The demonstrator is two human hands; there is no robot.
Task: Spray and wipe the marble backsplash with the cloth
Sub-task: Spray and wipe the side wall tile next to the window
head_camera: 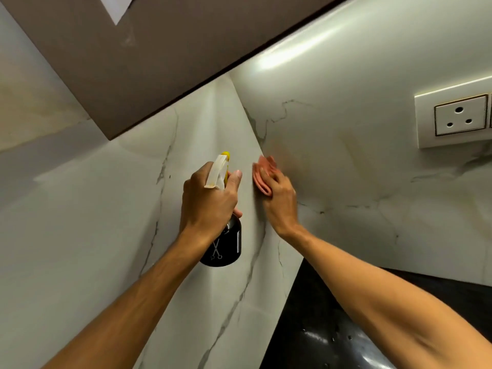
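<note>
Left hand (207, 201) grips the spray bottle (226, 246) at the neck. Right hand (279, 198) clutches the soft-looking cloth (262, 174), bunched, against the probably slick backsplash (346, 169).

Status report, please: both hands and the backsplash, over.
Left hand grips spray bottle. Right hand holds pink cloth against marble backsplash, beside the corner. Wall socket further right, apart from cloth.
</note>
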